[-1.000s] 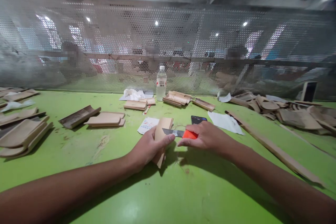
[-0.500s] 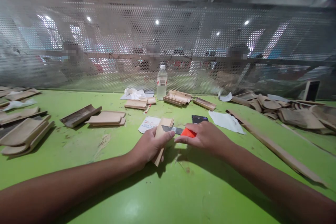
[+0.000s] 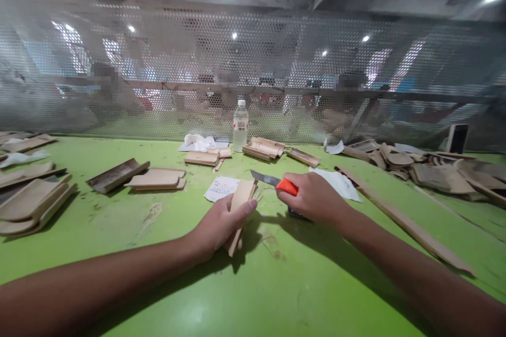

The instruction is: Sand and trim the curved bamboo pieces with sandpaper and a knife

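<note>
My left hand (image 3: pixel 219 225) is wrapped round a pale bamboo piece (image 3: pixel 242 197), held tilted above the green table with the thumb along its right edge. In my right hand (image 3: pixel 310 195) is a knife (image 3: pixel 286 186) with an orange handle. Its grey blade points left, just above the top end of the bamboo piece and apart from it. Behind my left hand lies a printed paper (image 3: pixel 221 188). A dark phone (image 3: pixel 296 213) is mostly hidden under my right hand.
Bamboo pieces (image 3: pixel 156 179) lie left on the green table (image 3: pixel 276 295), with more piled at far left and right. A bottle (image 3: pixel 240 126) stands before a perforated screen (image 3: pixel 276 63). A long strip (image 3: pixel 407 221) and white paper (image 3: pixel 340 184) are at right. People show dimly beyond.
My right hand has lifted the knife up and right, off the bamboo piece, and now covers most of the phone. My left hand still holds the piece. The view has shifted slightly.
</note>
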Available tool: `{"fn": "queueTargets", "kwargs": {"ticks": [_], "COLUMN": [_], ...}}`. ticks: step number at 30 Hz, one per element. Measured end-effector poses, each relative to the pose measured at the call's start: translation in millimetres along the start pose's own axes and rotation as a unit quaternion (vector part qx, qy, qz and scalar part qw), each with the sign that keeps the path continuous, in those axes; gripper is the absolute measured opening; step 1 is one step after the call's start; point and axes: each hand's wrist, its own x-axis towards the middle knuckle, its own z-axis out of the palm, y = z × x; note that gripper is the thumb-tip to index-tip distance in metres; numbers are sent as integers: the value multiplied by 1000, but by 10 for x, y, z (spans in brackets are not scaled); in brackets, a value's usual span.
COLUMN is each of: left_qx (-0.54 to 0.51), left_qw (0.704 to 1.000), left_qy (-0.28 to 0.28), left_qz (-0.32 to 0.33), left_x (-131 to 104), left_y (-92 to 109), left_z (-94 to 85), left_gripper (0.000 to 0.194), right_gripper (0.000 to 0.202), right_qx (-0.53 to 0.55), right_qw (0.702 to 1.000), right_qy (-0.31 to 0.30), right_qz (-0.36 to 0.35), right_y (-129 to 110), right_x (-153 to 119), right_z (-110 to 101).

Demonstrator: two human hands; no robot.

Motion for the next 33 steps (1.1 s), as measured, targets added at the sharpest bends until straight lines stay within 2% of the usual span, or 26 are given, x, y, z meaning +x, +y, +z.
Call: {"fn": "queueTargets", "kwargs": {"ticks": [3,9,14,19,20,23,30,33], "left_qx": [-31,-54,-33,-25,-27,-28,-58,-67], "left_qw": [999,998,999,997,997,997,996,995], "left_qy": [-15,-34,-22,-62,-53,-42,-53,-64], "left_qz": [-20,-4,-23,-33,-42,-50,-51,-39], "left_x": [-2,24,-7,-101,-104,-88,-83,-77], "left_y": [-1,-23,-10,28,32,38,27,11], "left_z": [11,-2,20,100,107,104,88,86], "left_gripper": [55,49,47,42,40,40,38,38], "right_gripper": [24,23,16,31,31,34,23,22], "right_qx": [-21,-68,-115,-153,-158,-146,-86,-77], "right_qw": [999,991,987,978,978,983,989,987], "right_qy": [-48,-115,-108,-48,-31,-29,-121,-141], "right_qz": [-14,-8,33,130,135,110,4,-17], "right_y": [-50,-171,-121,117,135,82,-99,-119], "right_x": [-14,-34,65,197,197,148,34,20], "right_z": [44,134,214,50,10,-45,80,121]}}
